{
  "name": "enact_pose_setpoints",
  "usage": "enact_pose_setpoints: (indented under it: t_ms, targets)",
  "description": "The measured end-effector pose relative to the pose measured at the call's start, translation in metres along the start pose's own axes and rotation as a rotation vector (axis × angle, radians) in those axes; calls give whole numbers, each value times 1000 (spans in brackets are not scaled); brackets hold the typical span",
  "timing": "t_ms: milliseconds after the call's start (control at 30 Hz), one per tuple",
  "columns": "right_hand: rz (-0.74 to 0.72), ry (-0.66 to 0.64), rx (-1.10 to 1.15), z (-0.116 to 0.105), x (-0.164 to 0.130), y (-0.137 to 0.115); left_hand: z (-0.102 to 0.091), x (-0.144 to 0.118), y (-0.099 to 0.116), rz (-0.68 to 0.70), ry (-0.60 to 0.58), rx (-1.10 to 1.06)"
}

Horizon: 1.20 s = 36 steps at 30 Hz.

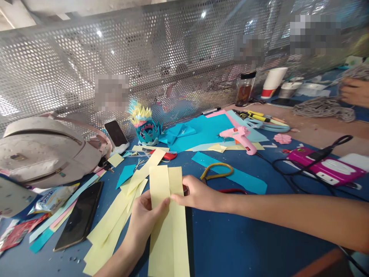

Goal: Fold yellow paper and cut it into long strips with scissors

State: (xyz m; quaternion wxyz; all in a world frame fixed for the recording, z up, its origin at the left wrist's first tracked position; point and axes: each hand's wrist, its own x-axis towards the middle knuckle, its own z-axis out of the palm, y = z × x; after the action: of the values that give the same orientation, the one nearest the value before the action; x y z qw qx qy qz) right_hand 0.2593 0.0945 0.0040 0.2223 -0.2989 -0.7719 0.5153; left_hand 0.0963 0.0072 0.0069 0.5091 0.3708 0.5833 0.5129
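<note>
The person's left hand (144,219) and right hand (198,196) both pinch a long strip of pale yellow paper (168,227), thumbs on its face. The strip is folded lengthwise, with a straight crease running down it, and it hangs flat over the near edge of the blue table (236,238). More thin yellow strips (115,223) lie fanned out just left of it, matte and smooth. Beside these lies a glossy black phone (80,217), face up. Behind the right hand sit pliers (216,171) with curved yellow handles on a teal paper strip (230,173). Farther back lie a pink plastic glue gun (239,136), broad teal sheets (207,129), and a spiky paper crown (145,125) in teal and yellow. A soft pale backpack (43,150) rests at the left, against the perforated metal screen (144,57).
</note>
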Motion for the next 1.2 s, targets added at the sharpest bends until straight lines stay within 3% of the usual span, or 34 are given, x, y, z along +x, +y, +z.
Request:
enact_pose_setpoints:
  t_ms: [233, 567, 733, 867, 1033, 1200]
  targets:
    - [-35, -36, 37, 1, 1, 5, 0, 1, -1, -4, 9, 51]
    - [-46, -119, 324, -1, 2, -3, 2, -3, -3, 44, 15, 19]
    - [-22, -120, 248, -1, 1, -2, 2, -3, -6, 73, 28, -7]
    - [-23, -33, 130, 0, 0, 2, -1, 0, -7, 28, 55, -34]
    - [-40, -28, 26, -1, -1, 5, -6, 3, -5, -25, 21, -48]
    - [-79, -61, 140, 0, -1, 3, -7, 5, -7, -16, -12, -60]
